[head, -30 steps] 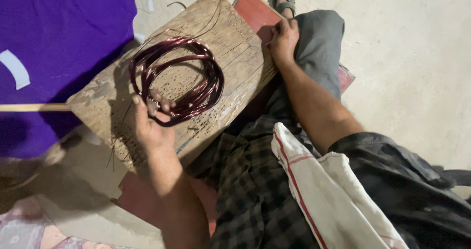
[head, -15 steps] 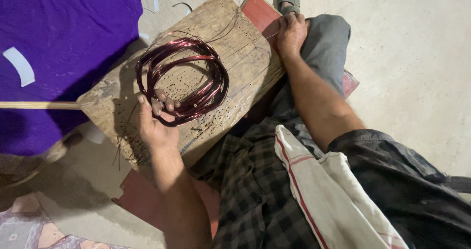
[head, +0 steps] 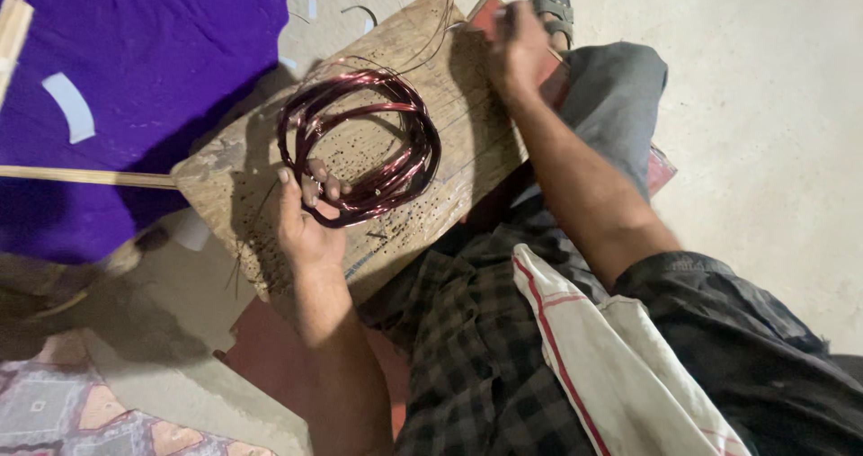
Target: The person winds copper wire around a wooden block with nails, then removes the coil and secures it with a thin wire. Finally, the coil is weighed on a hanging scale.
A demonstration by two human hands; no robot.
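Observation:
A coil of dark red copper wire (head: pixel 409 141) lies on a worn wooden board (head: pixel 467 105) full of small holes. My left hand (head: pixel 306 213) rests on the board at the coil's near edge, fingers pressing its strands down. My right hand (head: pixel 517 47) is at the board's far corner, fingers pinched on thin wire strands (head: pixel 440 33) that run from the coil toward that corner. My knee in grey trousers (head: pixel 611 105) sits beside the board.
A purple cloth (head: pixel 144 69) with white paper scraps covers the floor at left. A thin wooden stick (head: pixel 90 177) points at the board's left end. A sandal (head: pixel 550 2) lies past the board. A white cloth with red stripes (head: pixel 593 357) hangs over my lap.
My right hand has shifted left along the board's far corner, onto the thin wire strands. My left hand stays on the coil.

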